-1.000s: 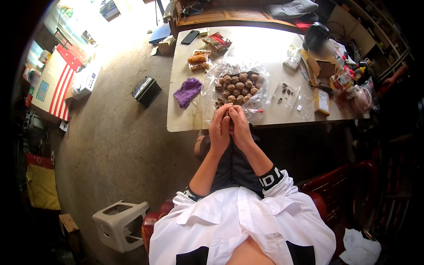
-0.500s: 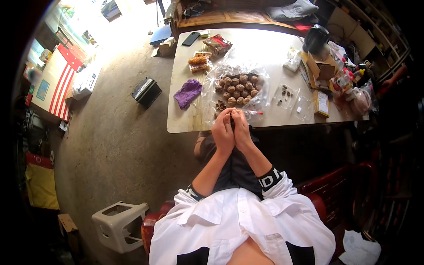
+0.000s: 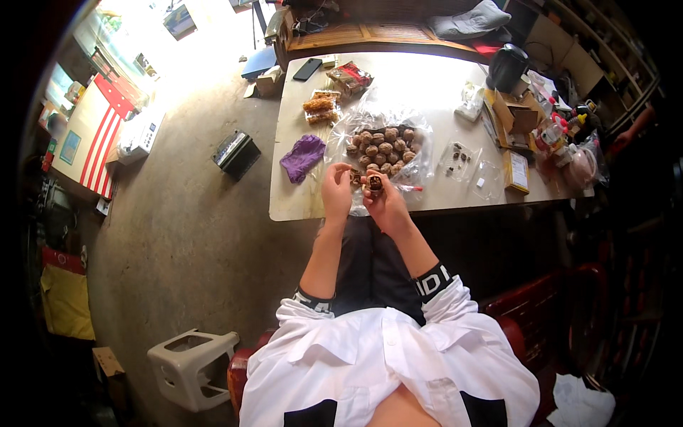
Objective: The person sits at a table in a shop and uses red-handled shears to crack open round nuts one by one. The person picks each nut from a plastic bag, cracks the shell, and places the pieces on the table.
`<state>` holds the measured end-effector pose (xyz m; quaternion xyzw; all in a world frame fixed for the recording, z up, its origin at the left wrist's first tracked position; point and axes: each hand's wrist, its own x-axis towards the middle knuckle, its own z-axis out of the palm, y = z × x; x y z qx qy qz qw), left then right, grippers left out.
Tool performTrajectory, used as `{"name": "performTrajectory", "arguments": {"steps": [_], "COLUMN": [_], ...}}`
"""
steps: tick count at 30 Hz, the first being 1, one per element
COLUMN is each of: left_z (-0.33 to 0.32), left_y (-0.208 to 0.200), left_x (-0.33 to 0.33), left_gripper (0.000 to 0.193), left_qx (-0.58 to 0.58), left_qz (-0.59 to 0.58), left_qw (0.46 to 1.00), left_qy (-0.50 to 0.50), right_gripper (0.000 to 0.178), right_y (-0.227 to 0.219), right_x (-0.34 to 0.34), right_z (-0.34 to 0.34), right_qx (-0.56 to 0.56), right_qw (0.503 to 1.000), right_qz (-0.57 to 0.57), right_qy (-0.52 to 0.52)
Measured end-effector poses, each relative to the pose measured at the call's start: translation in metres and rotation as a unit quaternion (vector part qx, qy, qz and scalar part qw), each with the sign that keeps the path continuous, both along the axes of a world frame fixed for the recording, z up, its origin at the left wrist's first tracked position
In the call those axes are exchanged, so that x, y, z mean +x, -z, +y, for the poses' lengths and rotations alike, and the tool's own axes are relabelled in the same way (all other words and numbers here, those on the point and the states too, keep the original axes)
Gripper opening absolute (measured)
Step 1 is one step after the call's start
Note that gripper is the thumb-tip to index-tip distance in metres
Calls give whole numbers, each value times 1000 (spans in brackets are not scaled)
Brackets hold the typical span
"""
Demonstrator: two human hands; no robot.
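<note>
In my right hand (image 3: 388, 208) is a cracked walnut (image 3: 375, 183), its dark broken inside facing up and the fingers curled round it. Beside it, my left hand (image 3: 336, 191) has its fingers drawn together at the broken walnut shells (image 3: 355, 175); whatever is between the fingertips is too small to make out. Just beyond both hands, a heap of whole walnuts (image 3: 384, 148) lies on a spread clear plastic bag (image 3: 421, 127). A thin stick with a red end (image 3: 415, 188) rests on the bag right of my right hand.
On the white table (image 3: 441, 78) are a purple cloth (image 3: 302, 158), snack packs (image 3: 322, 106), a phone (image 3: 307, 69), a clear tray with small dark bits (image 3: 457, 158), a yellow box (image 3: 516, 172) and a dark kettle (image 3: 508, 67). A white stool (image 3: 192, 366) stands on the floor.
My hands were pressed together at the table edge and have now parted. The left moved left to the shell pieces; the right now shows the cracked walnut.
</note>
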<state>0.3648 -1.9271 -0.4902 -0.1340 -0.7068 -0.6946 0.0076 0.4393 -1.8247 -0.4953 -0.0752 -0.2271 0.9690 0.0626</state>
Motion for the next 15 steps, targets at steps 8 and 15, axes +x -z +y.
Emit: {"name": "performTrajectory", "arguments": {"steps": [8,15], "left_z": [-4,-6], "left_y": [-13,-17], "left_x": [25,34], "left_gripper": [32,37], "left_qx": [61,54], "left_qz": [2,1], "left_qw": [988,981], "left_qy": [145,184], "right_gripper": [28,27], "right_y": [-8,-16], "right_x": [3,5], "right_z": [5,-2], "right_qx": [23,140], "right_qw": [999,989], "right_qz": [25,22], "right_qy": [-18,28]}}
